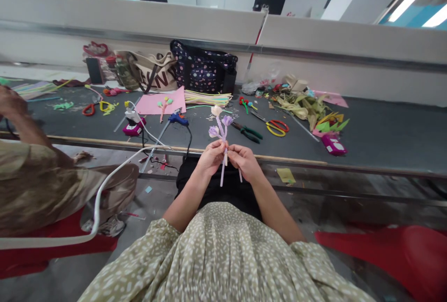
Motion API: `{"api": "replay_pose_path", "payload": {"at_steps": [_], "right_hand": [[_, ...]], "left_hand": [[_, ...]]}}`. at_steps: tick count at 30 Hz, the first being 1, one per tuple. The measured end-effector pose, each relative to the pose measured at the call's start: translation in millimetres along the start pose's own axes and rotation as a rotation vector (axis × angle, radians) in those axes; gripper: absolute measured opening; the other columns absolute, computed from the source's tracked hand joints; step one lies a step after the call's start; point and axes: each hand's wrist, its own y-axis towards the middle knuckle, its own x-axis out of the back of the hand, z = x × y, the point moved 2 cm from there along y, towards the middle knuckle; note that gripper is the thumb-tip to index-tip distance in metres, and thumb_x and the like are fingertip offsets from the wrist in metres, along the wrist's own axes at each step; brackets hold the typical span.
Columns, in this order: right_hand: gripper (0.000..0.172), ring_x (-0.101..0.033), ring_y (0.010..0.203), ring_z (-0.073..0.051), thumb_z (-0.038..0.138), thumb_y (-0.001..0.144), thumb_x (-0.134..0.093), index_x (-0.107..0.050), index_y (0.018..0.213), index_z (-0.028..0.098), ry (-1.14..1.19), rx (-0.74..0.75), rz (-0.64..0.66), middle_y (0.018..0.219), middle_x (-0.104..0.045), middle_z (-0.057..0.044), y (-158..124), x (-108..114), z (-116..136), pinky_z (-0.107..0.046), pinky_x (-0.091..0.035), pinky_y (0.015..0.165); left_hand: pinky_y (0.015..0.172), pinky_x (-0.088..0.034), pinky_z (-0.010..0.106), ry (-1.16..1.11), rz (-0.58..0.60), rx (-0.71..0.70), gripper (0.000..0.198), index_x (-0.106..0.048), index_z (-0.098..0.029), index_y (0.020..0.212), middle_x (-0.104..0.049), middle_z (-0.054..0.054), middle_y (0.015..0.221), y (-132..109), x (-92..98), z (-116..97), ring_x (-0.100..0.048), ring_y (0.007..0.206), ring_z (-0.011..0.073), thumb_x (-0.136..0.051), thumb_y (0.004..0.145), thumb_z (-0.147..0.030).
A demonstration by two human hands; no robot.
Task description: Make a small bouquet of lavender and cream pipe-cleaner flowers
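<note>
Above the table's front edge, my left hand [210, 157] pinches a small bunch of pipe-cleaner flowers [220, 127], two purple blooms and one cream, around its stems. Close beside it my right hand [246, 161] is closed at the same stems, its fingertips nearly meeting the left ones. From under the right fingers hangs a thin lilac pipe cleaner [240, 175]; how it joins the bunch is hidden. Just behind my hands lie dark green-handled pliers [248, 132] and scissors [275, 127] with red and yellow handles. A blue glue gun [178, 117] rests to the left.
A white cable [115, 171] sweeps across the left side to a power plug [132, 117]. Bags [206, 67] stand along the back by a bundle of pipe cleaners [207, 98]. Dried husks [302, 106] lie at right. A co-worker's arm [26, 123] is at far left.
</note>
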Motion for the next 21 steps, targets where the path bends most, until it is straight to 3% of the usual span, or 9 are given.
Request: {"api": "replay_pose_path", "payload": {"at_steps": [7, 11, 21], "right_hand": [[0.027, -0.021, 0.042, -0.003, 0.036, 0.077, -0.072, -0.054, 0.072, 0.017, 0.190, -0.041, 0.072, 0.053, -0.036, 0.009, -1.7, -4.1, 3.1, -0.023, -0.009, 0.044], [0.028, -0.019, 0.041, -0.003, 0.036, 0.076, -0.073, -0.051, 0.071, 0.018, 0.228, -0.048, 0.073, 0.051, -0.032, 0.010, -1.7, -4.6, 0.4, -0.022, -0.010, 0.043], [0.029, -0.023, 0.044, -0.005, 0.043, 0.076, -0.069, -0.052, 0.076, 0.020, 0.059, 0.082, -0.149, 0.053, -0.035, 0.009, 0.5, -2.3, -7.8, -0.021, -0.018, 0.043]], "left_hand": [[0.048, -0.036, 0.017, -0.121, 0.127, 0.081, 0.033, -0.062, -0.012, 0.073, -0.055, -0.002, 0.066, 0.5, -4.3, 3.6, -0.044, 0.050, 0.0037, -0.087, 0.058, -0.028], [0.045, -0.033, 0.015, -0.131, 0.132, 0.094, 0.034, -0.061, -0.012, 0.073, -0.053, -0.003, 0.065, 1.5, -4.4, 5.2, -0.039, 0.047, 0.0018, -0.087, 0.058, -0.029], [0.063, -0.046, 0.018, 0.046, 0.014, -0.024, 0.028, -0.071, -0.013, 0.084, -0.066, 0.002, 0.074, -0.1, -1.6, 6.8, -0.058, 0.063, 0.0071, -0.082, 0.068, -0.032]]}}
